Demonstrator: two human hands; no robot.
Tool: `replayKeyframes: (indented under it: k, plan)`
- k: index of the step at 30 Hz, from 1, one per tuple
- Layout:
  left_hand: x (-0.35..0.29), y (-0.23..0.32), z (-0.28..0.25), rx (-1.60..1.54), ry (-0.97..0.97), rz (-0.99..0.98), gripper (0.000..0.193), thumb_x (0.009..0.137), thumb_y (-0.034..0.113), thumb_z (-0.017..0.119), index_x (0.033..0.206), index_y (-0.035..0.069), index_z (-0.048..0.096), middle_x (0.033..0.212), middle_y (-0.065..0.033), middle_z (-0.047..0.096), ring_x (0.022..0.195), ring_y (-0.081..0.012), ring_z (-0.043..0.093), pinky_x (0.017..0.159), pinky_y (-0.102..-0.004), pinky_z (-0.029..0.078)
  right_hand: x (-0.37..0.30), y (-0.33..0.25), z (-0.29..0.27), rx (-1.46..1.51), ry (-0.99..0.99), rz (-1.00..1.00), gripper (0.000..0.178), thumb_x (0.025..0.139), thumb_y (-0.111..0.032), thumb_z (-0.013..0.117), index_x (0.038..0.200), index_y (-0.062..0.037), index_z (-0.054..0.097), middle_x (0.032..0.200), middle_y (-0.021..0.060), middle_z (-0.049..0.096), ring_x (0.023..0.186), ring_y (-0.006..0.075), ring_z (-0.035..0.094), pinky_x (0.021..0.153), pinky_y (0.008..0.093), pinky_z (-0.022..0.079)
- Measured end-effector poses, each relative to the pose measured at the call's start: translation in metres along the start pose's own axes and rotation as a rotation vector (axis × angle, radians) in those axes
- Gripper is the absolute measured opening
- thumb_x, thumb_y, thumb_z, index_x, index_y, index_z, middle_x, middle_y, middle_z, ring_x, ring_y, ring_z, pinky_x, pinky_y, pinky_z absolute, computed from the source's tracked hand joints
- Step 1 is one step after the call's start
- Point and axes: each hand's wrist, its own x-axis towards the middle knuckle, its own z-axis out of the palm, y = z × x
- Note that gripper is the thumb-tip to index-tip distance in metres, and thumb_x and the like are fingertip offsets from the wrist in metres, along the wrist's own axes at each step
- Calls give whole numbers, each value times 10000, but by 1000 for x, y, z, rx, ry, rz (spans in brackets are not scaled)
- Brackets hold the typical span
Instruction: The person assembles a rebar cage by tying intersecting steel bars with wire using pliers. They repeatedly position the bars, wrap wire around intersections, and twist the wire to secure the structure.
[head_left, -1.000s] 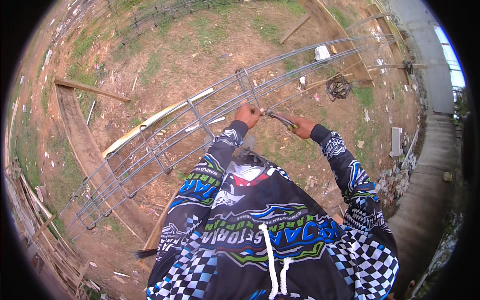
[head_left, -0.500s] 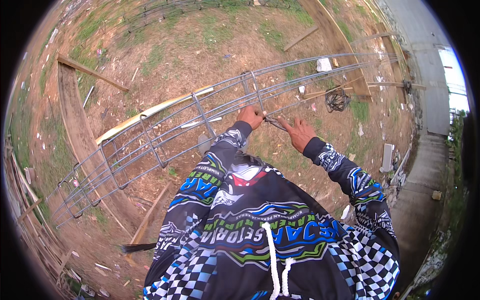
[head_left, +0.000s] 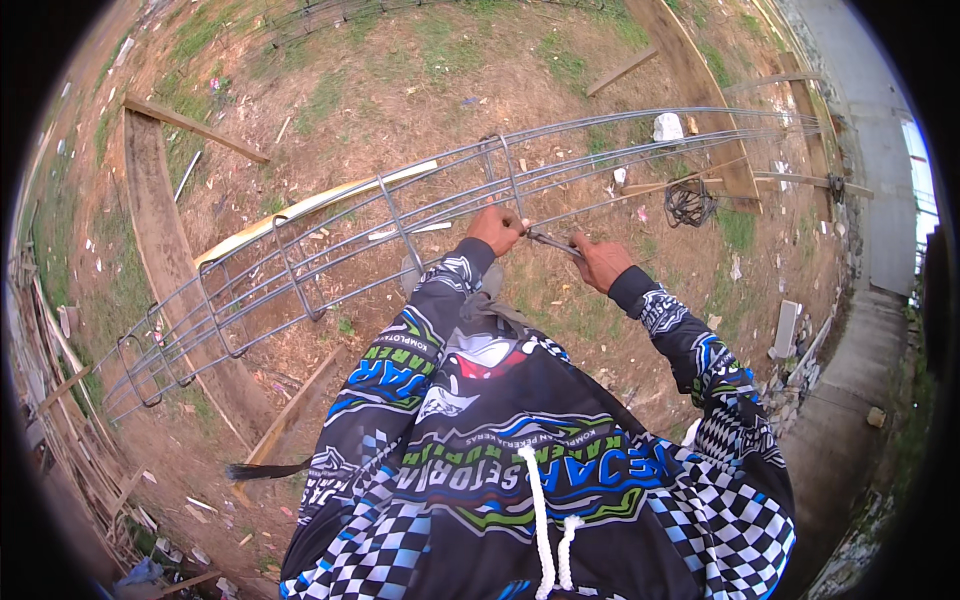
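A long cage of steel reinforcing bars point(head_left: 330, 250) with square stirrups lies across the bare ground, from lower left to upper right. My left hand point(head_left: 497, 229) grips a bar of the cage where a stirrup point(head_left: 503, 172) crosses it. My right hand point(head_left: 598, 262) is closed on a thin metal tool point(head_left: 553, 241) whose tip points toward that same joint. Both forearms wear patterned black, blue and green sleeves.
A coil of dark tie wire point(head_left: 688, 203) lies on the ground to the right of the cage. Long wooden planks point(head_left: 170, 240) and a pale board point(head_left: 300, 210) lie under and beside the cage. A concrete path point(head_left: 850, 400) runs along the right.
The view has shifted slightly, so the cage now sits a little lower. Both hands stay at the same stirrup joint, the right hand a bit closer to the left.
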Motion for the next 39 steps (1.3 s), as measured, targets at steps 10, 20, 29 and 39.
replayKeyframes:
  k: [10,20,29,39]
  plan:
    - [11,-13,8,41,23,50,375,833,414,680,796,49,754,672,-139,676,651,-269,644,667,-400,486,-30,-39,32,383,8,263,562,833,-274,696,1280,-33,454,994,193,592,889,301,629,740,428,507]
    - [8,-7,10,-51,32,-56,393,899,426,589,862,76,762,760,-181,694,758,-351,662,733,-435,500,41,20,-89,-593,-76,-462,662,902,-353,616,1458,-108,352,1116,176,534,1009,333,538,844,478,417]
    - [13,-14,13,1,60,-102,432,898,454,579,832,59,742,761,-233,665,758,-405,639,736,-461,493,3,-20,-67,-246,-217,-71,430,965,-307,504,1307,-46,494,847,248,632,727,380,653,656,483,513]
    - [4,-3,8,3,67,-7,429,898,416,587,766,23,701,682,-247,602,706,-448,578,691,-491,450,-14,-23,-7,554,-401,427,487,810,-364,732,1080,-14,526,771,144,625,701,292,658,638,435,538]
